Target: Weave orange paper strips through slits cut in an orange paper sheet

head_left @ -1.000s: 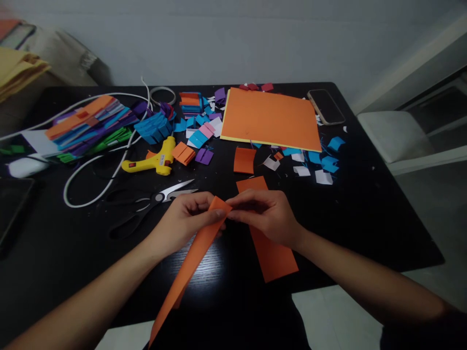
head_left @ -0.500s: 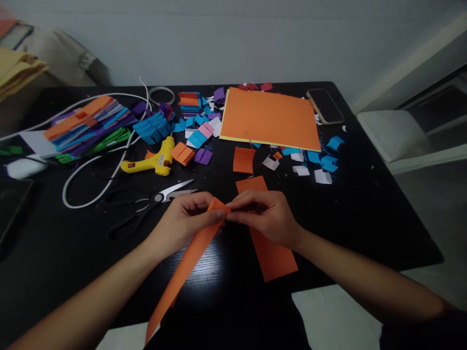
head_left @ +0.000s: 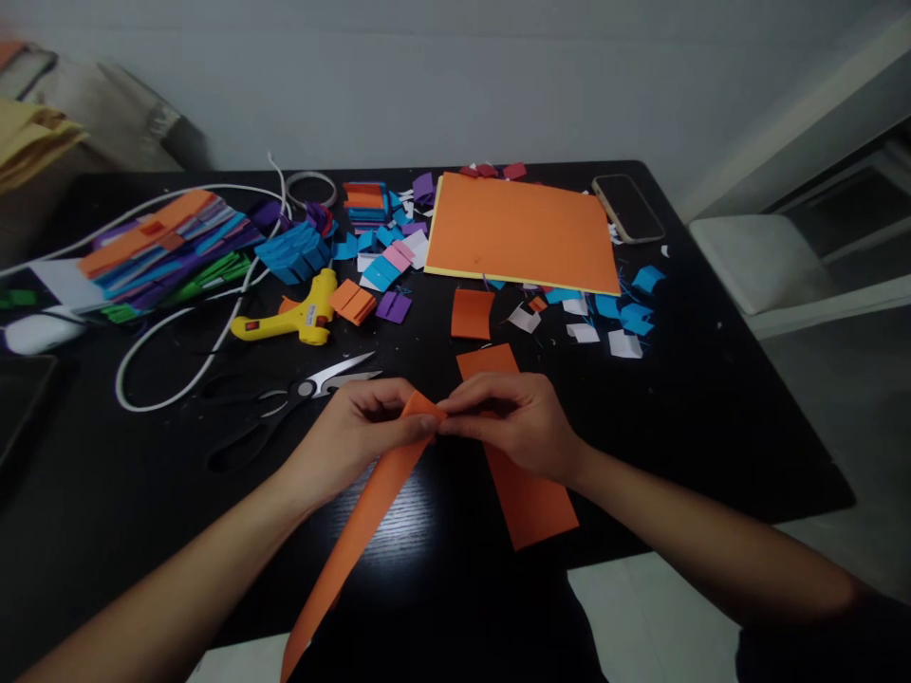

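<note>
A long orange paper strip is gripped near its upper end by my left hand, thumb on top. From there it hangs down toward the near table edge. At the strip's top corner, the fingertips of my right hand pinch the paper, close to the left thumb. Beneath my right hand another orange strip lies flat on the table, partly covered by the hand. Open black-handled scissors rest just left of my left hand. A small orange paper piece lies beyond the hands.
A yellow glue gun and a looped white cable lie on the black table's left. Bundles of coloured strips sit behind them. Orange sheets, a phone and scattered blue and white paper pieces are at the back and right.
The whole view has shifted slightly. Both hands keep nearly the same hold on the orange strip, with almost no movement.
</note>
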{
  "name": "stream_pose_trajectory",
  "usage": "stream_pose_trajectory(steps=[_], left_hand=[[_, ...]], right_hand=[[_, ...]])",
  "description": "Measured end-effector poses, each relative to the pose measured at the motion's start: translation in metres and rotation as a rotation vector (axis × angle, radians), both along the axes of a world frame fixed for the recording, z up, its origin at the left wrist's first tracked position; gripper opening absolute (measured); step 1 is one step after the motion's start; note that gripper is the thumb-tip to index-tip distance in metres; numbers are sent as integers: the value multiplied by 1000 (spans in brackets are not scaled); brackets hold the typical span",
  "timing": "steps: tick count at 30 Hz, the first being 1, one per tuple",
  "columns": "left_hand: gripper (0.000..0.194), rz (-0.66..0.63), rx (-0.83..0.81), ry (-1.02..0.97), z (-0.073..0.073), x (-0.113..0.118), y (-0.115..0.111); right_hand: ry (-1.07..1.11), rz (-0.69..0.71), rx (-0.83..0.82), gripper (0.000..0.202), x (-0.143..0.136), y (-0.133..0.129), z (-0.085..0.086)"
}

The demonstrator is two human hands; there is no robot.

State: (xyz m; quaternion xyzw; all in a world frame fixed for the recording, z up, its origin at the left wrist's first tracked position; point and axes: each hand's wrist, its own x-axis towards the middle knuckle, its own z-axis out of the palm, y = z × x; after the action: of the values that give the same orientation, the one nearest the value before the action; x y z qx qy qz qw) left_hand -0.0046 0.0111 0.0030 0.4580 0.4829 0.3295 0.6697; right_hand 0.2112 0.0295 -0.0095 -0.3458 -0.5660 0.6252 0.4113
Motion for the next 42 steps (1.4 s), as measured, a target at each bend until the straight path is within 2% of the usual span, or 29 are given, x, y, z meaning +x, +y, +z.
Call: stream_pose_trajectory(steps=[29, 42], left_hand=[[26, -91, -31, 56, 0, -3, 2], [24, -105, -39, 40, 0, -3, 3]], right_hand=[[-25, 33, 4, 14, 0, 1, -1], [-4, 47, 10, 14, 0, 1, -1]])
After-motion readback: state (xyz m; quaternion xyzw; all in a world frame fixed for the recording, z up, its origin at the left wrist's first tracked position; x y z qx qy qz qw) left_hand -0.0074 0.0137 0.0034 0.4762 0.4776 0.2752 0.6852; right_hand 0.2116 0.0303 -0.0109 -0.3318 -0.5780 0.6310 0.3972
